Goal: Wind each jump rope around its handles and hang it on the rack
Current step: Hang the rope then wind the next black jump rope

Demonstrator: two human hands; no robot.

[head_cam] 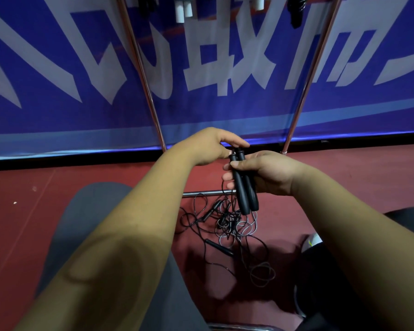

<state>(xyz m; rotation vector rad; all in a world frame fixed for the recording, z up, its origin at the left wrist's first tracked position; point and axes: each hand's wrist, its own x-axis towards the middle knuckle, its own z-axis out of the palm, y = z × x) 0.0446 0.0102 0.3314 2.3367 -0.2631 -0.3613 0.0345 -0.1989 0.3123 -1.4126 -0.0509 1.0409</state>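
Note:
My right hand grips two black jump rope handles held side by side, their thick ends pointing down. My left hand reaches over the handles' narrow top ends, its fingers touching them near where the thin black cord comes out. That cord drops to a tangled pile of ropes on the red floor, with loose black handles among it. The metal rack stands right ahead, and wound ropes hang from its top edge of view.
A blue banner with large white characters runs behind the rack. The rack's low crossbar lies on the floor just past the pile. My knees in dark trousers flank the pile, and a white shoe sits at the right.

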